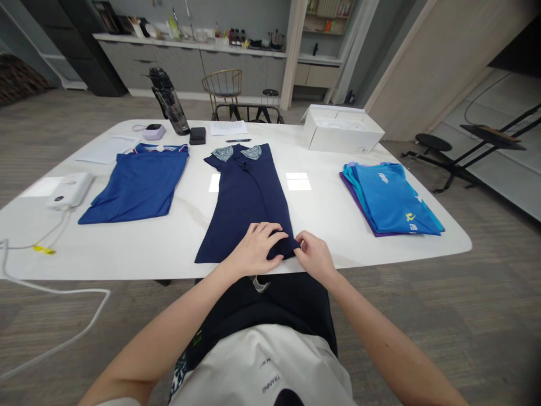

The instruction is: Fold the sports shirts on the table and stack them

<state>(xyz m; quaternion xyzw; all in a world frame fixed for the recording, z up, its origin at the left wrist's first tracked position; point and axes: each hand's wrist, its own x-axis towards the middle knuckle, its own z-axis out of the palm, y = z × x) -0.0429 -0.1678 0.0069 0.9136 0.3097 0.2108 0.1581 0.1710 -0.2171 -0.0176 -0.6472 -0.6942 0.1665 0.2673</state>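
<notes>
A dark navy shirt (pixel 253 192) lies partly folded lengthwise in front of me, its patterned grey sleeve trim at the far end and its hem toward the table's near edge. My left hand (pixel 258 248) rests on the lower right part of the shirt, fingers spread over the cloth. At the hem's right corner, my right hand (pixel 315 256) pinches the fabric between thumb and fingers. To the left lies a folded blue shirt (pixel 137 183) with its collar at the far side. Folded blue and purple shirts (pixel 391 197) are stacked on the right.
The white table (pixel 329 208) carries an open white box (pixel 342 129), a black water bottle (pixel 171 104), a black wallet-like item (pixel 197 135), a pen (pixel 238 140), papers (pixel 228 128) and a white charger-like device (pixel 72 189). A white cable (pixel 63 291) hangs over the left edge.
</notes>
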